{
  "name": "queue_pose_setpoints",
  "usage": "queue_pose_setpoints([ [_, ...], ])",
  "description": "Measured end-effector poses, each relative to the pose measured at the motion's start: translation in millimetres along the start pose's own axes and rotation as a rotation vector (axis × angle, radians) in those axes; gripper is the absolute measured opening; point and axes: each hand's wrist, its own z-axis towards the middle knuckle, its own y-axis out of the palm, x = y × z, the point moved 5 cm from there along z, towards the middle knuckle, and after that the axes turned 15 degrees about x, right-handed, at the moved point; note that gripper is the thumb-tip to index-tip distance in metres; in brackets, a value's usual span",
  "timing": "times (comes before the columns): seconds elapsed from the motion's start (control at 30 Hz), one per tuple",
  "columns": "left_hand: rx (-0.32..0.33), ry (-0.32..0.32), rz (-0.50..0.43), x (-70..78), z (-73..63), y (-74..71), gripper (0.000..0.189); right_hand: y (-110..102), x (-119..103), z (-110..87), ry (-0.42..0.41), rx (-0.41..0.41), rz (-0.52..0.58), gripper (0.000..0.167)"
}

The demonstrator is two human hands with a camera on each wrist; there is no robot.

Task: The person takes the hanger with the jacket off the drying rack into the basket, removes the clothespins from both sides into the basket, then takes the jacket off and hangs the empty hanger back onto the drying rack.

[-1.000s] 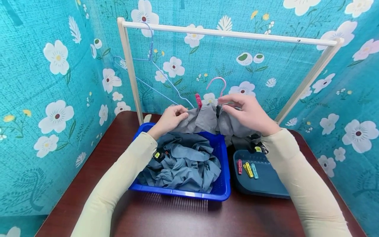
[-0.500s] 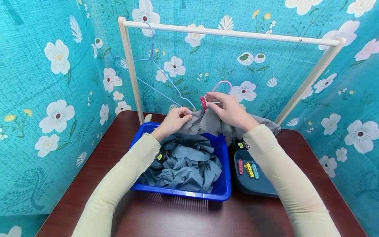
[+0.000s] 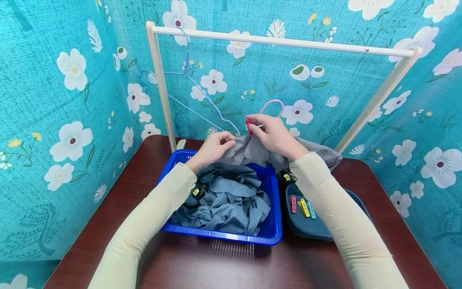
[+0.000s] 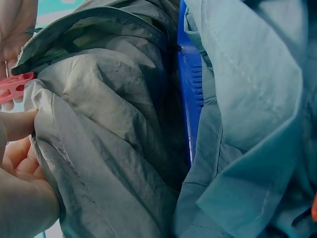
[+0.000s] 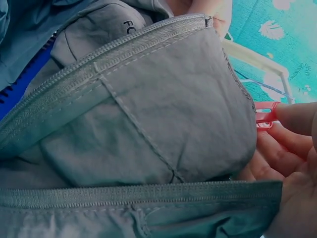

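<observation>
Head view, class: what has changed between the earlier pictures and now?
The right grip moved left toward the left grip and now pinches the pink clip on the grey garment. The pink hook shifted slightly right. Unchanged: the left grip's hold, the blue basket, the three loose clips.

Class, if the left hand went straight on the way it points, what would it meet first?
First, the grey cloth, which the left hand pinches; then probably the red clip at the cloth's edge, though depth is unclear.

Both arms forward; left grip, right grip pinching.
</observation>
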Motion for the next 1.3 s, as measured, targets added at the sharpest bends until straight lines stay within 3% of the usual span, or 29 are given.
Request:
queue_pose_setpoints([
  [0.7, -0.008, -0.028, -0.017, 0.4, -2.8, 0.1, 0.012, -3.0, 2.3, -3.4, -0.016, 0.043, 0.035, 0.026],
  [1.03, -0.013, -0.030, -0.033, 1.3, -2.7, 0.0, 0.013, -12.2, -7.5, -3.6, -0.001, 0.110, 0.125, 0.027],
  [1.3, 0.012, -0.041, -0.024, -2.8, 1.2, -4.5, 0.014, -23.1, -16.9, -12.9, 0.080, -0.009, 0.258, 0.038],
])
